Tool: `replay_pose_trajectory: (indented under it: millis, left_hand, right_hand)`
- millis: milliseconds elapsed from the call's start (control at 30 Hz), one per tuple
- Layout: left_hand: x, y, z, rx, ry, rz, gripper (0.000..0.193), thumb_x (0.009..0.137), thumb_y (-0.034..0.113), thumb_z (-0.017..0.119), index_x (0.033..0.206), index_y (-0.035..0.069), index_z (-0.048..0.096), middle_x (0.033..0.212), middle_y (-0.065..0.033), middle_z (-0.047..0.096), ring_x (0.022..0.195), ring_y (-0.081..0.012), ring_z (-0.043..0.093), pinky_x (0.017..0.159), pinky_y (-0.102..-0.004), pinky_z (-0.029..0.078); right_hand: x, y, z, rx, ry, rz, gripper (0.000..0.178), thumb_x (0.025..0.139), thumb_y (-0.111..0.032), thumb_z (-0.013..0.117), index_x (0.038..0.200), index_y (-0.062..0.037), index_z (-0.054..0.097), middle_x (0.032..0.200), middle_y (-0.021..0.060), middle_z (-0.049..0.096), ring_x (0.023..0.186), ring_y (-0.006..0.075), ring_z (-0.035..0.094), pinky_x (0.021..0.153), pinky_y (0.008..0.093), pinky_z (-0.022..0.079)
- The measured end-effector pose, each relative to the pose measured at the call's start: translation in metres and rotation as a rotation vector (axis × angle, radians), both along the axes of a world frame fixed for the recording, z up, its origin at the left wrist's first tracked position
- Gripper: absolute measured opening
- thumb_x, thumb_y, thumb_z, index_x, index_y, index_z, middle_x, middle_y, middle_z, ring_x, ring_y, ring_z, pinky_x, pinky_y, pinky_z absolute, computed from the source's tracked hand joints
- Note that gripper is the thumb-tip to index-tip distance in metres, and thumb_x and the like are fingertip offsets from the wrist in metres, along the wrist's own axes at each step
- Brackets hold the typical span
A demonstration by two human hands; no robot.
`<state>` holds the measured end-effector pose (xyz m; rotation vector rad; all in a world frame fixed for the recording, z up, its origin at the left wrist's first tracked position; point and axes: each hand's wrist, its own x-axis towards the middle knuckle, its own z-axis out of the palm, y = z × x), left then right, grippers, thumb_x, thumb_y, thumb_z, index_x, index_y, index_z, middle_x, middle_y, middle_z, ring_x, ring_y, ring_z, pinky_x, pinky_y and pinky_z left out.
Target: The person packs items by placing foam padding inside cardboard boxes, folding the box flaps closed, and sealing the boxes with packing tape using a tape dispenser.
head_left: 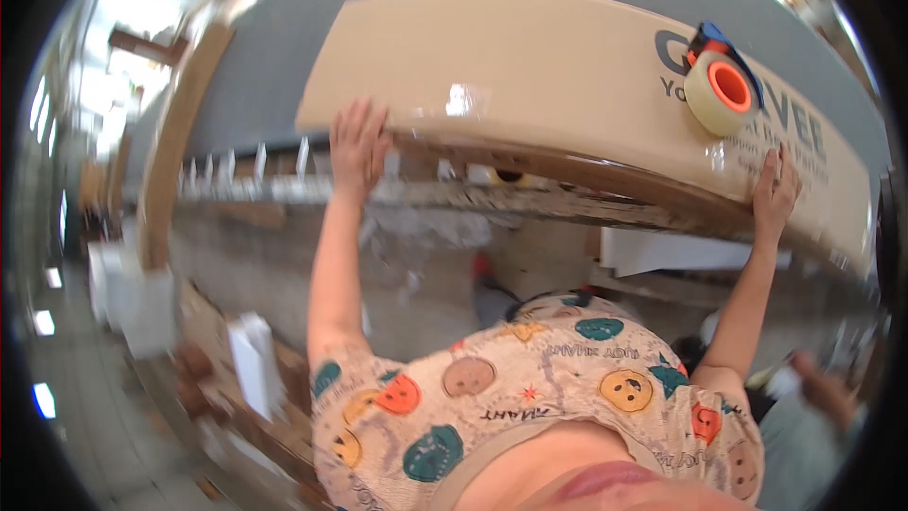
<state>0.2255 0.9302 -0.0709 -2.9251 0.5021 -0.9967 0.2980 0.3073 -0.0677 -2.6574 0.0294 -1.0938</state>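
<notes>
"While I watch through the head camera, where is the cardboard carton, and how are the fingers?"

"It stretches from eleven o'clock to three on the grey worktop. The left hand, at ten, and the right hand, near three, lie with fingers extended over its near edge, clenching nothing."

"How do I steady it well?"

"I'd judge flat, even pressure best, clear of the tape dispenser at two."

"And its looks?"

"Long, brown, dark-lettered, with a glossy shine along the near edge."
</notes>
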Motion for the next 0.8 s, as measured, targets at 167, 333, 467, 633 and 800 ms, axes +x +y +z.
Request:
replay_pose_trajectory:
  millis: [167,333,467,633,800]
  left_hand:
    - [0.082,0.026,0.054,-0.656,0.589,0.019,0.031,0.097,0.028,0.045,0.104,0.007,0.066,0.112,-0.0129,0.065,0.106,-0.0304,0.061,0.09,-0.0381,0.048]
    - [0.243,0.043,0.027,-0.014,0.569,0.025,0.06,0.097,0.048,0.037,0.142,0.01,0.037,0.149,-0.0135,0.033,0.14,-0.0266,0.025,0.114,-0.0394,0.018]
    - [0.294,0.025,0.042,-0.136,0.89,0.208,0.071,0.089,0.068,0.027,0.133,0.018,0.053,0.136,-0.0125,0.051,0.129,-0.0259,0.043,0.107,-0.0382,0.031]
    - [0.303,0.025,0.033,-0.218,0.686,0.042,0.061,0.091,0.058,0.04,0.094,0.005,0.069,0.091,-0.0216,0.066,0.091,-0.0386,0.062,0.079,-0.044,0.046]
    - [0.25,0.046,0.029,-0.384,0.663,0.004,0.047,0.094,0.044,0.048,0.089,0.0,0.066,0.078,-0.019,0.065,0.073,-0.032,0.061,0.069,-0.0405,0.045]
  right_hand:
    - [-0.013,0.008,-0.046,-0.169,-0.141,-0.395,0.023,0.09,-0.023,0.053,0.107,-0.0181,0.068,0.112,0.01,0.065,0.108,0.0274,0.058,0.091,0.0398,0.045]
    - [-0.013,0.074,-0.07,-0.192,-0.209,-0.513,0.036,0.093,-0.022,0.046,0.123,-0.0032,0.055,0.125,0.0222,0.053,0.121,0.0383,0.045,0.104,0.0493,0.03]
    - [-0.01,0.136,-0.05,0.304,-0.18,-0.779,0.065,0.09,-0.035,0.054,0.138,0.0041,0.034,0.142,0.0256,0.032,0.133,0.042,0.026,0.112,0.0475,0.018]
    - [-0.031,0.127,-0.05,0.55,-0.249,-0.726,0.062,0.09,-0.028,0.054,0.14,0.0025,0.032,0.15,0.0236,0.02,0.139,0.0374,0.016,0.114,0.0427,0.014]
    - [-0.036,0.129,-0.038,0.654,-0.295,-0.601,0.044,0.087,-0.019,0.053,0.126,0.0003,0.054,0.149,0.0212,0.025,0.138,0.0356,0.018,0.114,0.0406,0.018]
